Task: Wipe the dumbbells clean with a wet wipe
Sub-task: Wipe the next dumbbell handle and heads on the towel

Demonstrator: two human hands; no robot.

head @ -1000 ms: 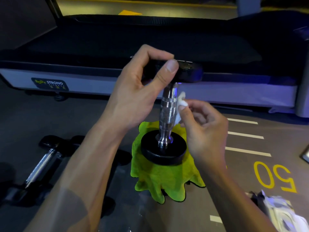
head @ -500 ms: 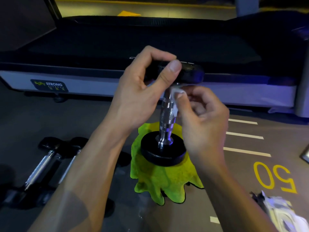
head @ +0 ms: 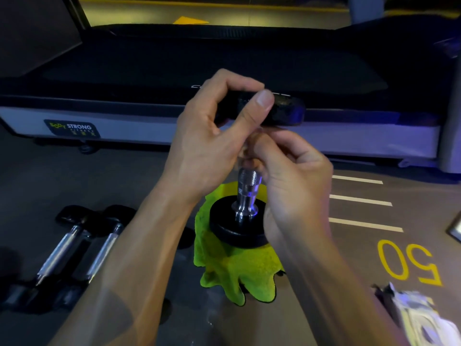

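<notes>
The fingers (head: pixel 272 146) of the right hand (head: pixel 294 181) are being wrapped around the upper part of the knurled chrome handle of the upright black-plated dumbbell (head: pixel 247 193); the wet wipe is hidden, presumably beneath them. The top plate is being gripped by the left hand (head: pixel 214 136). The dumbbell is being stood on a lime-green cloth (head: pixel 237 273) on the floor. Two more chrome-handled dumbbells (head: pixel 74 248) are lying to the left, seemingly yet to be wiped.
</notes>
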